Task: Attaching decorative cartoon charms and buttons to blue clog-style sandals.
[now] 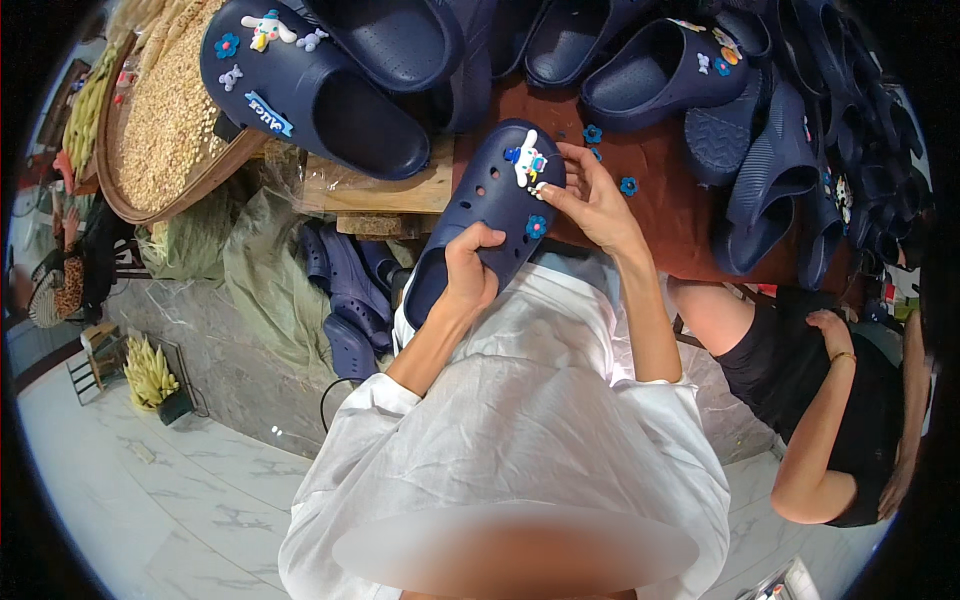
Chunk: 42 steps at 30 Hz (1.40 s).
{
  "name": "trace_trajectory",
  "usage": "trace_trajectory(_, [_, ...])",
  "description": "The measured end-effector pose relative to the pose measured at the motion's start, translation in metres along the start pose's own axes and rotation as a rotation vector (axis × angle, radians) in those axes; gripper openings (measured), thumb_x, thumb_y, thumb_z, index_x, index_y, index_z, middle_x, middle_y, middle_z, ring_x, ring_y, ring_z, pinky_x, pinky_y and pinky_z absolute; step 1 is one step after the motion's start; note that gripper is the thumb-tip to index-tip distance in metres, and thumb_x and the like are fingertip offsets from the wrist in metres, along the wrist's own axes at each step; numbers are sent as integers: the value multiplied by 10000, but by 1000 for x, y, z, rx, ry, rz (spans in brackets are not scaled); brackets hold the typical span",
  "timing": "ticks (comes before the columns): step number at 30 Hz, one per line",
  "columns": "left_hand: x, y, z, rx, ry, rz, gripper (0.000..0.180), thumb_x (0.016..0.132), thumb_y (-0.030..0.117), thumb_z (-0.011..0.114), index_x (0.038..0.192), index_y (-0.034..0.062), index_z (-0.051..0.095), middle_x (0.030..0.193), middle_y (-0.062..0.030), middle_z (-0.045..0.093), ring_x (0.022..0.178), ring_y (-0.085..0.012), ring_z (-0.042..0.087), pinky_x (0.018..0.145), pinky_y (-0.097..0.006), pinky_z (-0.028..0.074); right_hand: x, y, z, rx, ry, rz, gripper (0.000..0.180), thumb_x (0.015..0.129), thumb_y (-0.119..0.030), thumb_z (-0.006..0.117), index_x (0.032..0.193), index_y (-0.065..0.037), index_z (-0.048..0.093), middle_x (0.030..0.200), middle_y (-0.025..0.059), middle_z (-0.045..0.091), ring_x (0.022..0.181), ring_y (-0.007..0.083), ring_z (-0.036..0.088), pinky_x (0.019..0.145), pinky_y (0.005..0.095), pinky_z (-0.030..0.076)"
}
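Observation:
A navy blue foam clog [490, 200] with round holes is held over my lap, its toe pointing away from me. My left hand [470, 268] grips its near side, with the thumb lying across the upper. On the toe sit a white cartoon-figure charm [526, 160] with blue parts and, lower down, a blue flower charm [537, 227]. My right hand [592, 200] pinches a small pale charm [540, 190] against the clog's upper, between those two; its exact shape is too small to tell. Loose blue flower charms [628, 186] lie on the brown cloth just beyond my right hand.
A decorated navy clog [290, 90] lies at the far left, and several more clogs [770, 170] crowd the brown-covered table [660, 230] at right. A round basket of grain [160, 140] stands at left. Clogs [350, 290] hang below the table. Another person [820, 400] sits at right.

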<state>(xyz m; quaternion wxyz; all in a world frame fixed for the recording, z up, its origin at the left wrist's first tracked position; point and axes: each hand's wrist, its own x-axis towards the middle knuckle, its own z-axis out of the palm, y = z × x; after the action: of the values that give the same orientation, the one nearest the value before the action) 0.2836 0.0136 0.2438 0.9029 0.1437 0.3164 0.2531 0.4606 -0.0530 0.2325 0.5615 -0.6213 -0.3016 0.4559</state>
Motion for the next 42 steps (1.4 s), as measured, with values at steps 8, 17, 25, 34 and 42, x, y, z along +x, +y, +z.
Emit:
trace_trajectory(8, [4,-5,-8,3,41,7,371,739,21,544,1100,-61,574,1036,-138,649,934,-250,657,893,-367,539,-6,11,14,-170,101,-77,622,895,-152,701,1383,59,378,1232,216,574,1119,244,586,962,361,486])
trace_trajectory(17, [2,13,5,-15,44,-74,400,758,44,564,1146,-54,558,1076,-154,652,977,-263,659,920,-383,540,-9,13,13,94,101,-49,674,910,-138,707,1438,60,339,1272,194,547,1102,211,587,959,331,488])
trace_trajectory(25, [1,18,12,-34,65,-95,472,783,52,568,1242,-34,503,1165,-167,622,1042,-285,647,961,-415,527,-20,-3,21,-289,302,-210,677,817,-218,805,1362,-7,463,1263,157,516,1168,251,551,971,387,485])
trace_trajectory(34, [4,21,14,-6,71,-148,453,803,8,562,1250,-29,492,1165,-157,614,1049,-280,642,950,-405,532,-15,-11,11,-419,251,-233,661,805,-247,805,1332,-12,484,1256,161,509,1171,284,547,989,406,463])
trace_trajectory(42, [8,13,12,53,38,-114,543,820,47,531,1338,-50,403,1245,-206,572,1133,-329,618,1010,-468,512,-1,-28,26,-622,316,-347,645,782,-260,801,1296,-7,504,1213,188,503,1120,339,546,952,425,456])
